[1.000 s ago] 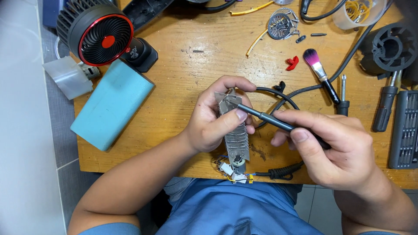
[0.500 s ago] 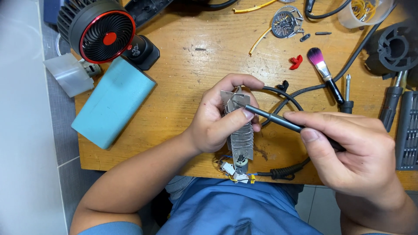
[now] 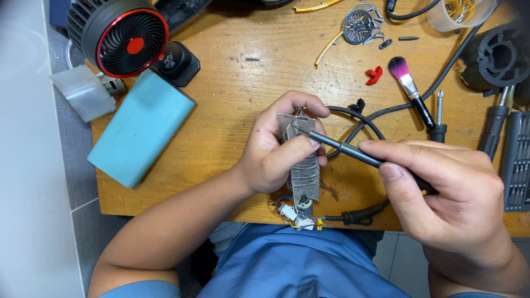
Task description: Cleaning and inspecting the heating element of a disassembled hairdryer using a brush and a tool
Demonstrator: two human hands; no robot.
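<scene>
My left hand (image 3: 279,146) grips a grey metal heating element (image 3: 305,176) with coiled wire, held upright over the wooden table (image 3: 232,83). Small wires and white connectors (image 3: 295,216) hang from its lower end. My right hand (image 3: 441,190) holds a slim dark screwdriver (image 3: 353,152) like a pen. Its tip touches the top plate of the element, just under my left fingers.
A black and red fan (image 3: 124,38) and a teal box (image 3: 142,127) lie at the left. A pink-tipped brush (image 3: 411,91), a red clip (image 3: 374,74), a black cable (image 3: 359,118), a round metal grille (image 3: 360,23) and screwdrivers (image 3: 494,127) lie at the right.
The right hand has drawn slightly back to the right along the screwdriver. The tip stays on the top of the element, and the left hand keeps its grip.
</scene>
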